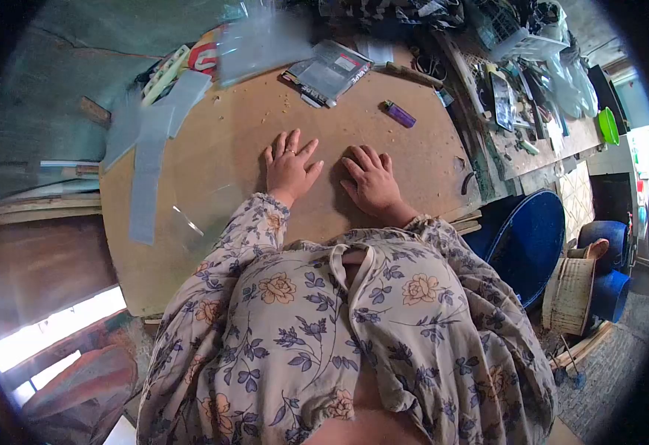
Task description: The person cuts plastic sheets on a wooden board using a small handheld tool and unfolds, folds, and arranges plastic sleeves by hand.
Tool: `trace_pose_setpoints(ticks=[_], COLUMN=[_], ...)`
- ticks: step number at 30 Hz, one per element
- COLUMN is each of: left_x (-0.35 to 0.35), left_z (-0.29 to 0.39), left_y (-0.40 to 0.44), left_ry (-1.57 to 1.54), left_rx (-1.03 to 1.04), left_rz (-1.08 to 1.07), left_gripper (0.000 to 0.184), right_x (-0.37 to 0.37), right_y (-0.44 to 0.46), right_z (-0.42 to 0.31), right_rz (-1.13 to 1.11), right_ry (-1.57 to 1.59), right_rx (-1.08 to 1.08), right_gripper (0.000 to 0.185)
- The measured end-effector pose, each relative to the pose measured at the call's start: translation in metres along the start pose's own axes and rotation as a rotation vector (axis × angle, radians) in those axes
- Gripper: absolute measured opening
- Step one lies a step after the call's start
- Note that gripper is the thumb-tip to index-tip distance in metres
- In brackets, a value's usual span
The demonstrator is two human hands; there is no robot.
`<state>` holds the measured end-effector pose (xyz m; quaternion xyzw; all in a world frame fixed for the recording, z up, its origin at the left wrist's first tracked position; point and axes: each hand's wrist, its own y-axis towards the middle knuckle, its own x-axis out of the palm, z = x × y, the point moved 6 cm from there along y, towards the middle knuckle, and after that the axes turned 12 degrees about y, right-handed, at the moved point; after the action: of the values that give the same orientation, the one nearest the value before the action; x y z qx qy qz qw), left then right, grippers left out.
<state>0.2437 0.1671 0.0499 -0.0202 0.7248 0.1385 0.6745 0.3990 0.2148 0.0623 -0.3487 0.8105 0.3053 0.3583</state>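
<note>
My left hand (291, 167) lies palm down on the brown board (220, 163), its fingers spread and a ring on one of them. To its right, my right hand (370, 176) rests on the same board, fingers apart, holding nothing. The two hands do not touch. Beyond them lies a purple lighter (400, 114), nearest to my right hand. Farther back is a grey and black flat package (329, 72) with lettering on it. Small crumbs are scattered on the board near my left hand.
Translucent strips (145, 189) lie along the board's left side, with clear plastic sheets (254, 48) at the back. A cluttered side table (521, 159) stands at the right, bearing tools and a green bowl (608, 126). Blue barrels (528, 237) and a whitish bucket (569, 295) stand below.
</note>
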Motion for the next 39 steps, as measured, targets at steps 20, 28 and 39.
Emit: trace_pose_setpoints(ticks=[20, 28, 39], left_x=[-0.001, -0.001, -0.003], left_z=[0.0, -0.001, -0.001], left_y=[0.001, 0.001, 0.0], left_ry=[0.017, 0.02, -0.027], left_rx=[-0.004, -0.01, -0.009], left_rz=[-0.017, -0.07, 0.017], left_gripper=[0.044, 0.045, 0.043], right_x=[-0.014, -0.111, -0.12], right_y=[-0.02, -0.137, -0.132], right_z=[0.012, 0.14, 0.151], right_rz=[0.128, 0.562, 0.465], right_ry=[-0.044, -0.331, -0.224], right_rx=[0.06, 0.695, 0.875], right_gripper=[0.042, 0.042, 0.021])
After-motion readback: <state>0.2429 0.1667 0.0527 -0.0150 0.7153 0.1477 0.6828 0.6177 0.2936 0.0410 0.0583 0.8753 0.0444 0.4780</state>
